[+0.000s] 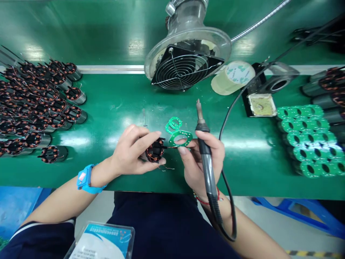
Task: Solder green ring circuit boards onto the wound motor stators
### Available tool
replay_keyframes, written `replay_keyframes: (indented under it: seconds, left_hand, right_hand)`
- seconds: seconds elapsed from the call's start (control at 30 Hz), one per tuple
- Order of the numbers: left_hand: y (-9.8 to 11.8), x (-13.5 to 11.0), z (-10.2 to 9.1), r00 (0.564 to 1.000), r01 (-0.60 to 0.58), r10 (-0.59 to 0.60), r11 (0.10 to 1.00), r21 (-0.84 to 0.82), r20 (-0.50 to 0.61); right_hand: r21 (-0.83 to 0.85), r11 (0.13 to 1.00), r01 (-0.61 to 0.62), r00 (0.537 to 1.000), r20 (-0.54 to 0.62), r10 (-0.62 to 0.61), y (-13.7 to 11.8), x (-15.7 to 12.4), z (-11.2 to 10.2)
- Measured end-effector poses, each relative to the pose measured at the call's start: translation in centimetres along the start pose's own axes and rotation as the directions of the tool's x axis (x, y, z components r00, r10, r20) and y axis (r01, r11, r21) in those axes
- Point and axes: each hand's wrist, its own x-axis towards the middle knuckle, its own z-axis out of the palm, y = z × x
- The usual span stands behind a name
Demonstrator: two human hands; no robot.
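My left hand (pixel 134 151) is closed round a motor stator (pixel 155 150) with copper windings, its wound end turned to the right. Thin wires stick out of it toward my right hand (pixel 205 158). Between thumb and finger, that hand pinches a green ring-shaped circuit board (pixel 181 139) beside the stator. A soldering iron (pixel 206 158) also rests in my right hand, its tip pointing up and away from me. Just behind the held board, more green ring boards (pixel 174 123) lie on the table.
Many wound stators (pixel 51 154) stand at the left. A fume extractor fan (pixel 183 72) hangs at the back centre. A tape roll (pixel 233 77) and a soldering iron stand with sponge (pixel 261 104) are back right. Stators topped with green boards (pixel 309 138) fill the right; the iron's black cable (pixel 229 111) crosses nearby.
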Motion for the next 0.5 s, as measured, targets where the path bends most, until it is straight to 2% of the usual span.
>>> replay_keyframes:
  seconds: [0.07, 0.13, 0.2, 0.23, 0.33, 0.4, 0.5]
  left_hand:
    - [-0.1, 0.1, -0.1, 0.998, 0.054, -0.053, 0.998, -0.018, 0.023]
    - [-0.4, 0.1, -0.2, 0.981, 0.148, -0.148, 0.989, 0.016, 0.127]
    - [-0.9, 0.2, -0.2, 0.925, 0.229, -0.255, 0.966, 0.122, 0.281]
    - [-1.2, 0.2, -0.3, 0.886, 0.254, -0.303, 0.95, 0.179, 0.352]
    - [-1.8, 0.2, -0.4, 0.79, 0.29, -0.384, 0.921, 0.262, 0.477]
    - [-1.9, 0.2, -0.5, 0.769, 0.308, -0.403, 0.914, 0.264, 0.497]
    - [-1.8, 0.4, -0.4, 0.757, 0.311, -0.409, 0.912, 0.269, 0.51]
  right_hand:
    - [-0.064, 0.998, 0.02, 0.997, 0.074, -0.015, 0.2, 0.4, -0.3]
    - [-0.192, 0.98, 0.057, 0.981, 0.192, -0.019, 0.5, 1.1, -0.9]
    - [-0.3, 0.95, 0.084, 0.964, 0.266, -0.001, 1.0, 1.6, -1.7]
    - [-0.318, 0.945, 0.083, 0.964, 0.264, 0.005, 1.3, 1.8, -2.2]
    - [-0.249, 0.966, 0.068, 0.983, 0.184, -0.022, 1.8, 1.7, -3.2]
    - [-0.184, 0.98, 0.07, 0.985, 0.168, -0.039, 1.9, 1.4, -3.5]
    - [-0.107, 0.99, 0.091, 0.97, 0.234, -0.064, 1.6, 1.0, -3.3]
